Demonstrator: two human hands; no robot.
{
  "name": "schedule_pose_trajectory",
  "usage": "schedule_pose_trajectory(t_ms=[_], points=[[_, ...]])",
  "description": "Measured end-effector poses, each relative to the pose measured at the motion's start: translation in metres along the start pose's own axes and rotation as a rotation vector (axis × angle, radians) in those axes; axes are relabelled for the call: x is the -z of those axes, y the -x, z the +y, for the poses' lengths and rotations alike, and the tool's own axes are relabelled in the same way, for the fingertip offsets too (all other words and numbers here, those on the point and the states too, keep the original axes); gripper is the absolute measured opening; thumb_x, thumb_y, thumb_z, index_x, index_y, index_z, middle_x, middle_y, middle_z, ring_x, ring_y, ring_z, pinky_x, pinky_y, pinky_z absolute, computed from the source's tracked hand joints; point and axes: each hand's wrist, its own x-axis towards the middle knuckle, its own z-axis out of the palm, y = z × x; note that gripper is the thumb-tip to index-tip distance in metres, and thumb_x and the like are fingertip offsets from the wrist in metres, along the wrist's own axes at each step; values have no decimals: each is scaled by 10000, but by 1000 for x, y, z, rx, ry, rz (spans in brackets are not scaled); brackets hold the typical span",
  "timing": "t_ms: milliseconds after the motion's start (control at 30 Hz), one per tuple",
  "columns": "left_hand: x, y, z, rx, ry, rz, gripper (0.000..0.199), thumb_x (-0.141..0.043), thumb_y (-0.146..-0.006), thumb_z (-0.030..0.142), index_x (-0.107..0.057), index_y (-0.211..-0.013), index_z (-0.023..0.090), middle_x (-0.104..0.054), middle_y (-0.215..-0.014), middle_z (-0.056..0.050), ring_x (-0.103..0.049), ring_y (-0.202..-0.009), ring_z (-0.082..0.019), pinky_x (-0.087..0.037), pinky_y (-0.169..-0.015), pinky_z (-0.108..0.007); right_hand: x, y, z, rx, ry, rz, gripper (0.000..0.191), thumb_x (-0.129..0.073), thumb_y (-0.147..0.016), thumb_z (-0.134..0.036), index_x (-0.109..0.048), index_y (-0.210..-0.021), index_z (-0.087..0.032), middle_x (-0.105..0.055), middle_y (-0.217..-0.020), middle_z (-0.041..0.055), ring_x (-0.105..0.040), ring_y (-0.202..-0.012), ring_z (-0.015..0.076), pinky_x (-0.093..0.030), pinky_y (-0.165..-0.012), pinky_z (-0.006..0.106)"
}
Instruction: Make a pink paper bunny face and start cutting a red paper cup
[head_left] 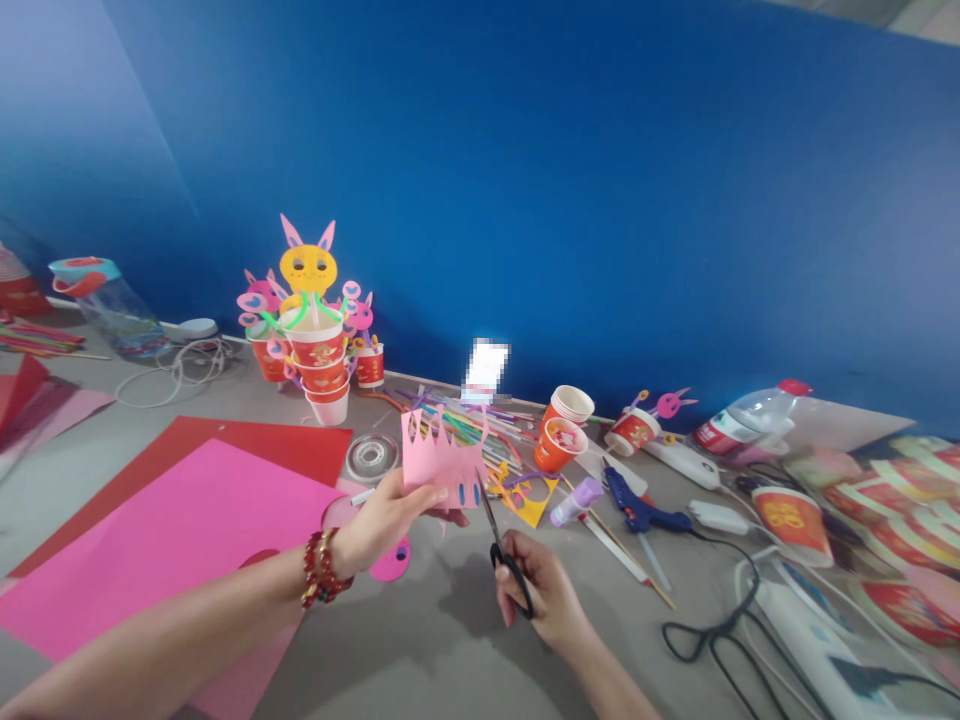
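Observation:
My left hand [397, 510], with red bead bracelets at the wrist, pinches a piece of pink paper [442, 465]. Its upper edge is cut into jagged points, and small blue ovals are drawn near its lower right. In my right hand [536, 590] is a pair of black-handled scissors [512, 580], fingers in the loops. The blades point up at the paper's right edge; whether they touch it I cannot tell. Under my left wrist lies a bright pink paper disc [391, 562] with a dark oval on it.
Pink sheets [187, 530] and a red sheet [285, 450] cover the left. Behind stand cup figures with paper rabbit heads [308, 268]. Straws, paper cups [561, 445], a purple glue stick [576, 501], a blue glue gun [637, 505], cables and a power strip [810, 640] lie rightward.

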Motion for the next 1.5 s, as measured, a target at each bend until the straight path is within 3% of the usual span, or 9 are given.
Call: schedule_pose_trajectory(t_ms=[433, 800, 1033, 1500], points=[[6, -1, 5, -18, 34, -62, 183, -595, -828, 282, -688, -867, 129, -744, -789, -72, -721, -787, -266, -549, -807, -366, 4, 0, -8, -14, 13, -16, 573, -599, -712, -746, -337, -669, -238, -446, -377, -99, -428, -290, 76, -193, -384, 197], [15, -7, 7, 24, -36, -136, 262, -592, -829, 292, -710, -953, 94, -748, -833, -108, -712, -764, -263, -550, -780, -372, 10, -2, -11, -42, -28, -63, 569, -661, -673, -719, -370, -655, -230, -449, -408, -98, -455, -306, 78, -219, -367, 194], [16, -5, 8, -15, -67, -164, 259, -565, -834, 284, -718, -927, 96, -749, -793, -103, -707, -764, -256, -546, -770, -346, 11, -2, -7, -41, -17, -71, 557, -666, -681, -701, -371, -663, -228, -435, -435, -102, -481, -318, 84, -255, -358, 184], [20, -7, 11, -6, -91, -169, 196, -568, -820, 270, -681, -821, 110, -739, -790, -102, -709, -744, -241, -546, -759, -335, 15, -1, -6, -47, 44, -44, 544, -677, -699, -664, -351, -644, -232, -402, -431, -110, -449, -308, 71, -215, -346, 184]])
